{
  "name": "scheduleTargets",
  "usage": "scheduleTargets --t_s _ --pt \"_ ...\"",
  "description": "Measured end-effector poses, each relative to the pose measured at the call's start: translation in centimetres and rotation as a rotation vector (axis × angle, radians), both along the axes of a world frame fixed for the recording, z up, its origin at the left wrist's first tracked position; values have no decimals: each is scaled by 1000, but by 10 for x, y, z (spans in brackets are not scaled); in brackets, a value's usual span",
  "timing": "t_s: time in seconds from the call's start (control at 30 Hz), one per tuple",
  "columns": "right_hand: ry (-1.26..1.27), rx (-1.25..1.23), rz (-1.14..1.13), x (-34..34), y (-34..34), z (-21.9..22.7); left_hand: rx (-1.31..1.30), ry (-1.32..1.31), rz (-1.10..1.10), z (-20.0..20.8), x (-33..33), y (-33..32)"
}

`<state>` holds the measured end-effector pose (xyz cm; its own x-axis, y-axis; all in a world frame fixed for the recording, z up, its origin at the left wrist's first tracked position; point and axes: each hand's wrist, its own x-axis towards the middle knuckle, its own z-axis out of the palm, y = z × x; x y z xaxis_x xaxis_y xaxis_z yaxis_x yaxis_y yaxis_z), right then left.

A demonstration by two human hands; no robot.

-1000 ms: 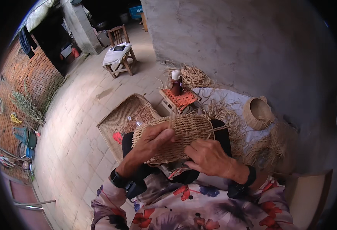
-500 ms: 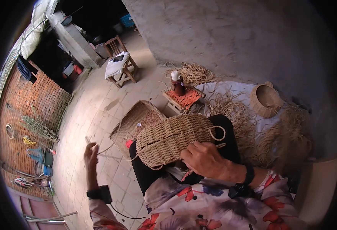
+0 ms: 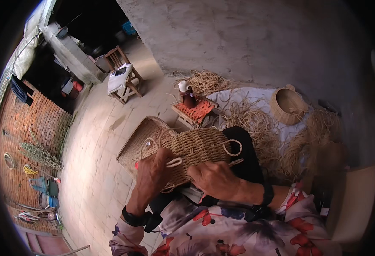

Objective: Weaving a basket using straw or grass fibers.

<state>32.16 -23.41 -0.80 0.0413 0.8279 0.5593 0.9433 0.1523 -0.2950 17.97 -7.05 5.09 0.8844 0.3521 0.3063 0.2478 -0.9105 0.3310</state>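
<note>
A tan woven basket, made of thick twisted cord, lies across my dark-trousered lap. Cord loops stick out from it, one of them a round loop at its right end. My left hand is closed at the basket's left end, its fingers bent around a strand of cord that curves up above the knuckles. A short doubled cord end shows beside those fingers. My right hand pinches the basket's near edge, with its fingertips partly hidden.
Beyond my knees lies a wide woven tray with bits in it. An orange-webbed stool bears a brown jug. Loose cord and a round basket lie on a white sheet. A wooden chair stands farther off.
My left hand has come in from the far left, where it held a strand out, to the basket's left end. My right hand stays on the near edge. The view has shifted slightly.
</note>
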Motion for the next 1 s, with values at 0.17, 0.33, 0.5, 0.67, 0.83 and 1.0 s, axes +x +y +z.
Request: scheduleTargets --t_s 0.17,0.33,0.5,0.67,0.83,1.0 --pt "-44 -119 20 3 0 12 -154 -129 30 -4 -49 32" --pt "-10 -67 52 1 0 12 -193 -149 518 1 -145 71" --pt "-24 -73 63 -1 0 13 -553 -216 482 -24 -162 96" --pt "333 -90 307 24 6 39 -306 -278 572 15 -113 112" --pt "290 321 192 22 53 70 -665 -217 161 45 -61 71" --pt "470 297 380 -11 94 84 -734 -265 -178 35 -25 42"
